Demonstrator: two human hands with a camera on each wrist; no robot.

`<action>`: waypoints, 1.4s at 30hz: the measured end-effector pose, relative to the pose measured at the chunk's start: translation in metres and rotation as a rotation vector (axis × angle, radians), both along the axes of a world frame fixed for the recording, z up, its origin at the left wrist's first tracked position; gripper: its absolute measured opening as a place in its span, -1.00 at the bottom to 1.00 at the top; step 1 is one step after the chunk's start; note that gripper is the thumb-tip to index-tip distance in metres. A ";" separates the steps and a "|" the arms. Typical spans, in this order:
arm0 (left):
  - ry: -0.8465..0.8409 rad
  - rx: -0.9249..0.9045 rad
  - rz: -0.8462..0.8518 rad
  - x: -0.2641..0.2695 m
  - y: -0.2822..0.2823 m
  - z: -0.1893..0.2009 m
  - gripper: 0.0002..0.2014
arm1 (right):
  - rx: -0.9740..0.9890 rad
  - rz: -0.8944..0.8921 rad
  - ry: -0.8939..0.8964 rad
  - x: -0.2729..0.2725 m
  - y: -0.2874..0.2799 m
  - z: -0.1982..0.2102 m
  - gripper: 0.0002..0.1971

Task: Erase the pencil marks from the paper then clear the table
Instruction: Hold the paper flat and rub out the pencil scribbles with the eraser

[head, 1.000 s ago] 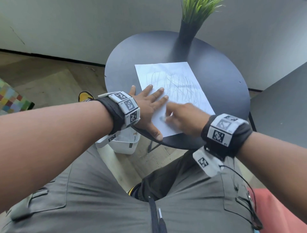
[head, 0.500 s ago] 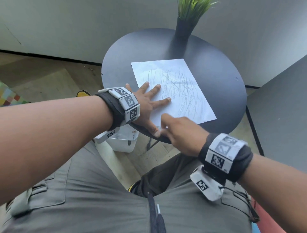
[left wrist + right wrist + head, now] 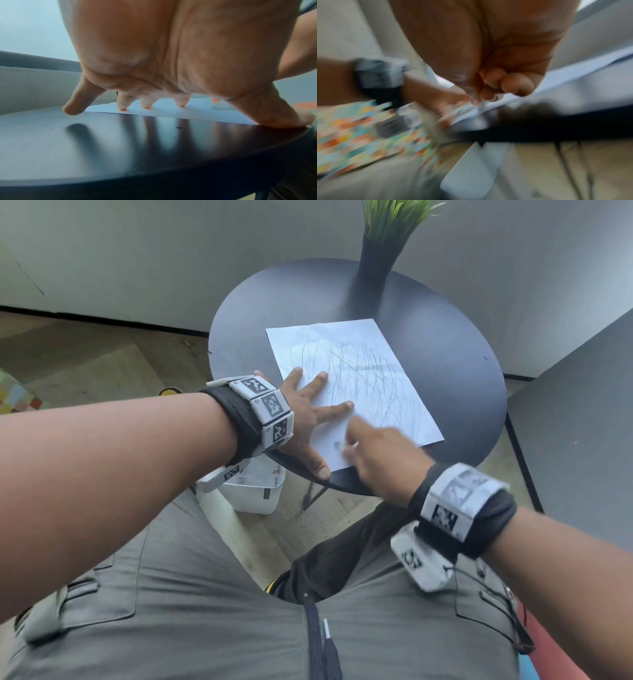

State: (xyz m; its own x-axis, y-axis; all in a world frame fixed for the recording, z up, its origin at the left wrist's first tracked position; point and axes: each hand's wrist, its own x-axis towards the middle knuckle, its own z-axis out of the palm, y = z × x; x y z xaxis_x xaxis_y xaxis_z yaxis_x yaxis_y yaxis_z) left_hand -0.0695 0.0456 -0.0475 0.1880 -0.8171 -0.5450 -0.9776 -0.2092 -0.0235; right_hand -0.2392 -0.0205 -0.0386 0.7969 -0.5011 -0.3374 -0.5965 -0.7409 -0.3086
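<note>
Head view first: I'm watching the paper (image 3: 352,385) lying on the round counter (image 3: 455,392), and the risk I'm seeing is a crease or tear. The right hand (image 3: 380,457) is rubbing at the near corner, right by the counter's edge, and if the sheet is slipping under the stroke it could be buckling or sliding off. The left hand (image 3: 308,419) is spreading flat, fingers straight, pressing the sheet just to the left of the rubbing hand, thumb on the near corner. The right hand is curling around something small and pale, which I'm taking to be the eraser (image 3: 354,444); most of the pencil marks (image 3: 363,371) are sitting beyond both hands, untouched, so I'm judging the job barely begun.

Left wrist view: the left hand (image 3: 171,54) is arching, fingertips (image 3: 145,105) pressing the paper (image 3: 197,112), little finger landing on bare counter (image 3: 137,148) beside the sheet.

Right wrist view: everything is blurring. The right hand (image 3: 496,83) is clenching on a whitish stub, the eraser (image 3: 482,105), its tip meeting the paper (image 3: 573,83) directly below the fingers. Too hard a stroke here could be ripping the corner.
</note>
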 end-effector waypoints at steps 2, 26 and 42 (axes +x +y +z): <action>-0.015 0.003 -0.002 -0.001 0.000 0.001 0.20 | 0.034 0.126 0.015 -0.005 0.016 -0.004 -0.80; 0.018 0.013 0.008 -0.002 0.005 0.010 0.18 | -0.036 -0.305 -0.005 -0.008 -0.070 0.002 -0.74; -0.097 -0.069 -0.144 0.006 -0.006 0.005 0.26 | -0.182 0.057 0.132 0.006 -0.057 0.003 -0.79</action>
